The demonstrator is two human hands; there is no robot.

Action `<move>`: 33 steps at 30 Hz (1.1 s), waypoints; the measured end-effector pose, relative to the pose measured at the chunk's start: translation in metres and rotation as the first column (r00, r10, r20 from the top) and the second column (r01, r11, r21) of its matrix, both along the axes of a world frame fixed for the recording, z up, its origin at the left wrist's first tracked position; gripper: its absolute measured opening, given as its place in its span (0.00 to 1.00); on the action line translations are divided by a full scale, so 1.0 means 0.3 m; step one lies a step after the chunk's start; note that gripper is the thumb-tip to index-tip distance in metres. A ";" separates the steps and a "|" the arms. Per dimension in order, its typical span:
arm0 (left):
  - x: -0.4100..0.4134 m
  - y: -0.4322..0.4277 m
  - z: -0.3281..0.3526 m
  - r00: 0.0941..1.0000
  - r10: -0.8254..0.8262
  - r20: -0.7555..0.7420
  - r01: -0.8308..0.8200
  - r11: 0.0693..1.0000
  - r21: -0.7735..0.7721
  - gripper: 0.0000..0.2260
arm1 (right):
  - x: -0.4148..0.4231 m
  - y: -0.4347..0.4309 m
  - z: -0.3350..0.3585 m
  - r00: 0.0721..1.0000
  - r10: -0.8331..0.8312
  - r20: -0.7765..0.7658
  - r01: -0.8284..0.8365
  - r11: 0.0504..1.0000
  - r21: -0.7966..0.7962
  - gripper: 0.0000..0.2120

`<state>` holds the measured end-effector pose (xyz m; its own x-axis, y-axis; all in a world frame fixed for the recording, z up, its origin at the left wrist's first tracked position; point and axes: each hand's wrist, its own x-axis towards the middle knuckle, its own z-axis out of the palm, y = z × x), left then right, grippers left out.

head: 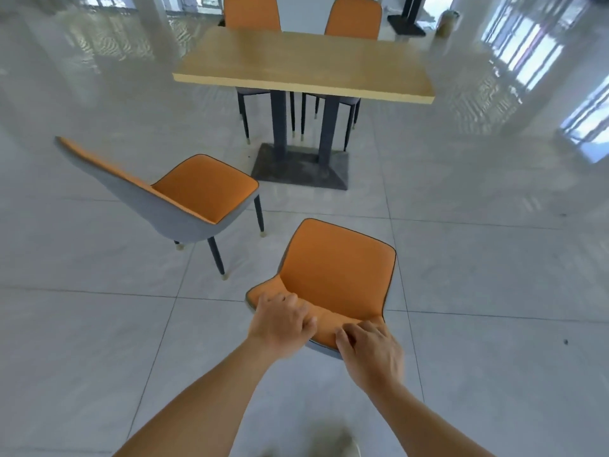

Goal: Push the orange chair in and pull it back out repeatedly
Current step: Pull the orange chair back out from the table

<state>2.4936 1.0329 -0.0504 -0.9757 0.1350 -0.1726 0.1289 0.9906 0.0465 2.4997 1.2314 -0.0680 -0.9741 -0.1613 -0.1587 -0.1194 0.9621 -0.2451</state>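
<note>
The orange chair [336,268] with a grey outer shell stands on the tiled floor just in front of me, its seat facing the wooden table [303,61] and well short of it. My left hand [280,321] grips the left part of the backrest's top edge, fingers curled over it. At the right part of the same edge, my right hand [370,351] holds on the same way. The chair's legs are hidden under the seat.
A second orange chair [184,196] stands to the left, turned sideways. Two more orange chairs [252,11] are tucked in on the table's far side. The table's dark pedestal base [300,166] sits on the floor ahead. A black stand [407,24] is at the back right.
</note>
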 end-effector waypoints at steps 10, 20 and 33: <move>-0.092 -0.024 -0.088 0.982 -0.029 -0.186 0.040 0.997 0.059 0.20 | -0.076 0.000 -0.006 0.999 0.037 -0.010 -0.037 0.999 -0.006 0.27; -0.355 0.007 -0.100 0.947 0.015 -0.320 0.028 0.991 0.129 0.21 | -0.352 0.027 -0.016 0.996 0.025 -0.088 -0.028 0.999 -0.027 0.27; -0.751 0.004 -0.103 0.936 0.028 -0.351 0.022 0.990 0.137 0.20 | -0.771 0.027 -0.037 0.995 0.026 -0.101 -0.025 1.000 0.002 0.27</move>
